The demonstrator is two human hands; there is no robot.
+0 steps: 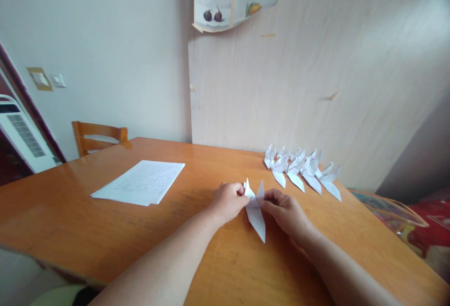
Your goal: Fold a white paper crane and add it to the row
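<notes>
Between my two hands is a folded white paper crane [256, 219], held just over the wooden table [218, 268]. Two pointed flaps stick up from it, and a long pointed flap hangs toward me. My left hand [228, 202] pinches its left side with thumb and fingers. On the other side, my right hand [285, 208] grips the paper near the base of the right point. Both sets of fingers are closed, and parts of the crane's middle are hidden behind the fingertips.
Several finished paper cranes [311, 175] stand in rows at the back right, near the wall. A stack of written paper sheets [140, 182] lies to the left. A wooden chair [100, 132] stands beyond the far left edge. Fruit pictures [239, 1] hang on the wall.
</notes>
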